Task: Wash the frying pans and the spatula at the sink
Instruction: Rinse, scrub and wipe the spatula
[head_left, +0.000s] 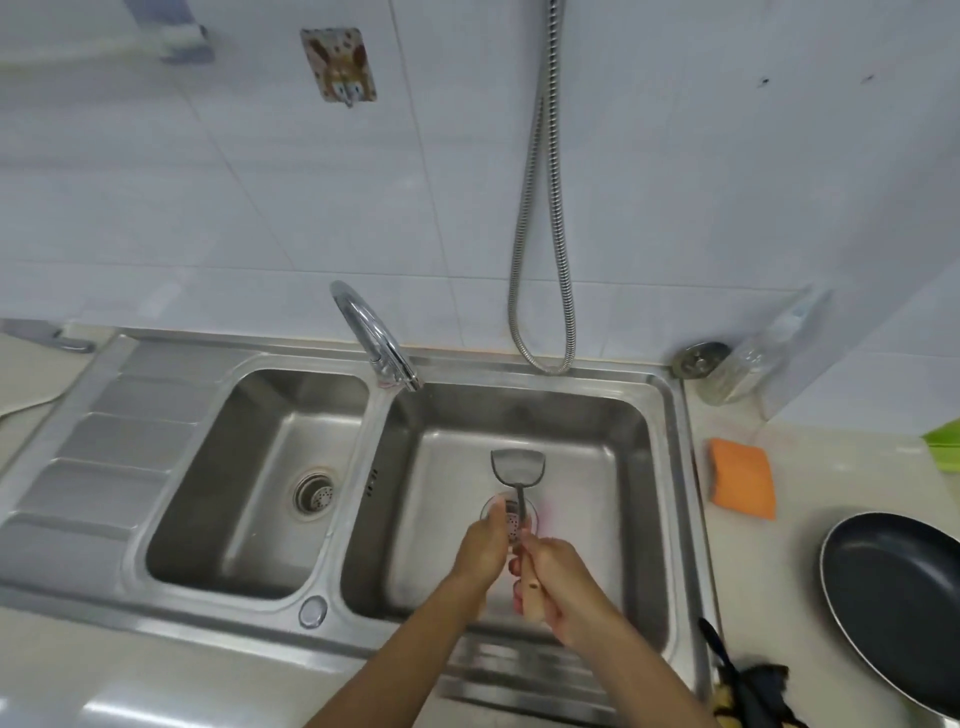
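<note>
Two hands, one spatula (518, 467), one frying pan (898, 597) in plain sight: so runs our count at the sink, with every place taken from the right basin (519, 410). Item, spatula: held above that basin's drain, metal blade toward the basin's far wall, pale wooden handle toward its near edge. Item, right hand (561, 582): over the near half of the basin, fingers curled round the wooden handle in a firm grip. Item, left hand (485, 545): just beside the right, fingertips up against the metal shank; the blur keeps us from telling whether it pinches the shank or only rubs along it. Item, frying pan: dark, lying on the counter well to the right of the basin, untouched. Item, orange sponge (740, 478): on the counter just right of the basin, in neither hand. Item, faucet (371, 332): at the basin's far left corner; we see no stream from it. We judge the spatula to be the piece in hand and unfinished. The pan has yet to come into the basin, and any second pan we cannot make out.
</note>
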